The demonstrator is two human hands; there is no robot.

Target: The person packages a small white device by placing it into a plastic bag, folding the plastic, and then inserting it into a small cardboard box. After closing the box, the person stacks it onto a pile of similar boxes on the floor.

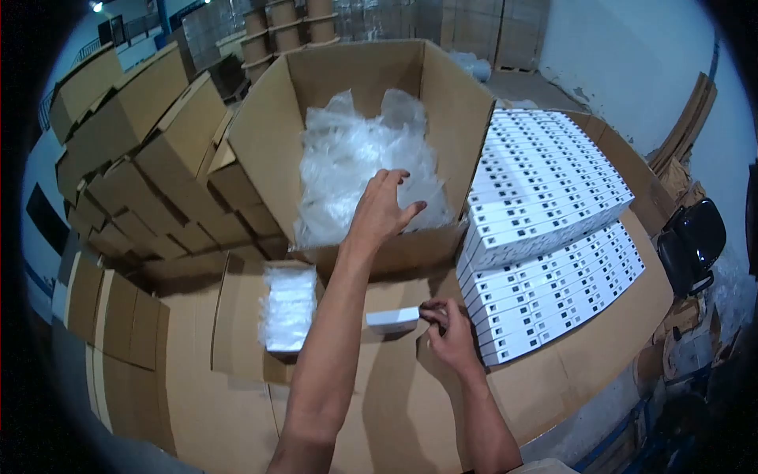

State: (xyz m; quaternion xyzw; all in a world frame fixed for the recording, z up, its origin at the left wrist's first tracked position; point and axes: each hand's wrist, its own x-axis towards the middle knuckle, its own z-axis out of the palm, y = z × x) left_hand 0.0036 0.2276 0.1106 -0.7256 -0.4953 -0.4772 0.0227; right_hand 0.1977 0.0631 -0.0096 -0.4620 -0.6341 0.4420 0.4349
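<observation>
My left hand (380, 212) reaches over the large open carton (264, 162), its fingers apart and holding nothing. Below it in that carton lies a heap of clear plastic bags (359, 146). My right hand (452, 340) pinches the right end of a small white box (392, 318), low over the cardboard-covered table (395, 379). To the left of my forearm, an open smaller carton (235, 332) holds a row of bagged white boxes (289, 308). Many similar white boxes with dark square marks stand in a stacked block (545, 237) right of my right hand.
Piled empty cartons (150, 158) rise at the left, and folded cardboard (118, 316) stands at the table's left edge. A black chair (695, 237) is on the right. Large brown spools (288, 24) stand behind the big carton.
</observation>
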